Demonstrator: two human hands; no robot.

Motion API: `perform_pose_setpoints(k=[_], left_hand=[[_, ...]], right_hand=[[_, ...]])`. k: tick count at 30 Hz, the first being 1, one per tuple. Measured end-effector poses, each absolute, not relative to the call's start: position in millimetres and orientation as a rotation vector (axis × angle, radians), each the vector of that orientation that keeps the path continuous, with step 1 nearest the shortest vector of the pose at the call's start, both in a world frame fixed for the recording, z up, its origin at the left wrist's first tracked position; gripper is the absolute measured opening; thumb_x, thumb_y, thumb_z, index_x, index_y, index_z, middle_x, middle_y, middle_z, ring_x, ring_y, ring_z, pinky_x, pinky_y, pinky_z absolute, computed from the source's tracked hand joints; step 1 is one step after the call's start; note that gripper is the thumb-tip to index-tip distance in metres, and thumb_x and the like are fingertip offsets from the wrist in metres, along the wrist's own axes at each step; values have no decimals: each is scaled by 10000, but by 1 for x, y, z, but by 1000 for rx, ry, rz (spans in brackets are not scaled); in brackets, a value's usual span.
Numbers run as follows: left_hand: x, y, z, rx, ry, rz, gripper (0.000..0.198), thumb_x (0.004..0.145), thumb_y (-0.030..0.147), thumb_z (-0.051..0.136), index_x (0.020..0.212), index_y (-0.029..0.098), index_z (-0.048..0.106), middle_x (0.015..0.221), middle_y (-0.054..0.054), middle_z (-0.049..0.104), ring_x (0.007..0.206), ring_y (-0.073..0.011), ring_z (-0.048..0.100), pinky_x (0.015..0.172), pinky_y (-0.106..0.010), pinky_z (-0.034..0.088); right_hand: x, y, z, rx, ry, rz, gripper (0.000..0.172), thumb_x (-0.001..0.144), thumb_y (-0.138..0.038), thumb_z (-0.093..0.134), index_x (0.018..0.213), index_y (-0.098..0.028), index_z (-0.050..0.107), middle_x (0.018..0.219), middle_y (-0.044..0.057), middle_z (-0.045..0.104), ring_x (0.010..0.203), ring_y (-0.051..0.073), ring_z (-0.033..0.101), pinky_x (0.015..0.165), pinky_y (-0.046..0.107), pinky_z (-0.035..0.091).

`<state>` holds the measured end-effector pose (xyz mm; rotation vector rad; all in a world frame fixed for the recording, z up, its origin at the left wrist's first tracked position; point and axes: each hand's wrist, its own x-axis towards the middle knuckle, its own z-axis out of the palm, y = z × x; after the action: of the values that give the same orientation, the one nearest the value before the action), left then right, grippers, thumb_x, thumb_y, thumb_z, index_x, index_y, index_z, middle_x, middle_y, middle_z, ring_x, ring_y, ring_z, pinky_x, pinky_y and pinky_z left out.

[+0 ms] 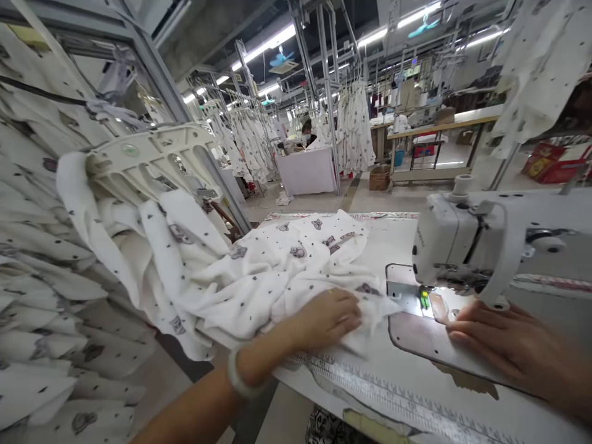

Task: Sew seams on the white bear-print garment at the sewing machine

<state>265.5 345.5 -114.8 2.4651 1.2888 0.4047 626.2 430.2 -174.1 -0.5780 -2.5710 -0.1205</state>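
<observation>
White printed fabric [272, 283] lies bunched on the left part of the sewing table, its left end hanging from a white clamp rack. My left hand [328, 317], with a bracelet on the wrist, has its fingers curled on the fabric near its right edge. A sewing machine [444, 246] stands at the right, its lamp lighting the needle area. Beside the presser foot, my right hand [499, 336] rests on the machine bed with fingers close together, partly blurred; whatever its fingertips may hold is hidden.
A printed ruler strip [379, 394] runs along the table's front edge. Hanging printed garments [41, 277] fill the left side. Farther back are garment racks [354, 126], a wooden worktable [444, 126], a cardboard box [380, 177] and a person [308, 131] behind a covered table.
</observation>
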Motion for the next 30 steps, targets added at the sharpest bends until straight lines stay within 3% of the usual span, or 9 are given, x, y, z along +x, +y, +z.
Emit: perform_pose_setpoints(k=[3, 6, 11, 14, 16, 19, 22, 26, 30], left_hand=[[262, 314, -106, 2350, 1438, 419, 251, 1068, 279, 438, 1190, 183, 635, 1085, -77, 739, 1008, -223, 694, 907, -363, 554], [272, 305, -107, 2359, 1595, 390, 249, 1057, 250, 460, 1242, 175, 609, 1091, -78, 724, 959, -229, 700, 842, -359, 558], [301, 325, -109, 2384, 1772, 164, 290, 1034, 325, 548, 1251, 142, 606, 1195, -103, 674, 931, -235, 691, 777, -358, 564], [314, 336, -109, 2399, 1869, 35, 296, 1002, 397, 606, 1069, 117, 678, 1074, -117, 695, 1032, -296, 664, 888, -435, 551], [317, 335, -108, 2496, 1855, 96, 213, 978, 335, 622, 963, 130, 682, 1027, -109, 695, 1132, -324, 617, 1045, -522, 469], [312, 320, -107, 2488, 1759, 307, 15, 884, 174, 628, 887, 161, 636, 960, -66, 684, 1064, -270, 611, 1069, -491, 434], [302, 293, -105, 2176, 1781, 551, 145, 756, 69, 622, 839, 182, 585, 882, -30, 653, 871, -198, 597, 845, -346, 485], [300, 260, -106, 1691, 1841, 887, 129, 766, 94, 622, 845, 196, 610, 850, -17, 653, 813, -179, 583, 751, -318, 453], [307, 250, -116, 1589, 1767, 1111, 82, 841, 257, 704, 908, 215, 726, 839, -29, 684, 809, -195, 598, 818, -375, 476]], right_hand=[[614, 421, -161, -422, -2514, -127, 221, 1012, -410, 560, 1093, -325, 748, 987, -26, 794, 885, 212, 760, 793, 365, 570], [597, 413, -150, -296, -2516, -46, 208, 1000, -339, 577, 1119, -302, 743, 958, 1, 795, 830, 211, 757, 727, 343, 601], [561, 409, -157, -419, -2556, 108, 451, 983, -213, 527, 1411, -326, 610, 1275, 29, 751, 1011, 224, 764, 734, 336, 642], [535, 414, -165, -486, -2552, 152, 640, 956, -136, 495, 1570, -302, 432, 1501, 63, 599, 1175, 231, 710, 805, 359, 647], [519, 418, -169, -449, -2552, 181, 703, 906, -61, 445, 1571, -287, 420, 1554, 57, 544, 1277, 216, 649, 932, 382, 618], [504, 418, -169, -406, -2534, 216, 505, 919, -44, 427, 1323, -269, 630, 1423, 57, 666, 1177, 194, 696, 905, 360, 615], [500, 405, -166, -389, -2456, 185, 243, 1011, -140, 458, 1064, -234, 676, 1096, 67, 778, 918, 192, 744, 700, 311, 602], [504, 383, -161, -369, -2319, 80, 115, 1024, -168, 515, 1031, -218, 619, 845, 28, 735, 678, 175, 681, 536, 292, 479], [505, 372, -159, -366, -2283, 74, 110, 992, -144, 557, 1051, -221, 610, 824, 14, 713, 688, 165, 659, 571, 287, 471]])
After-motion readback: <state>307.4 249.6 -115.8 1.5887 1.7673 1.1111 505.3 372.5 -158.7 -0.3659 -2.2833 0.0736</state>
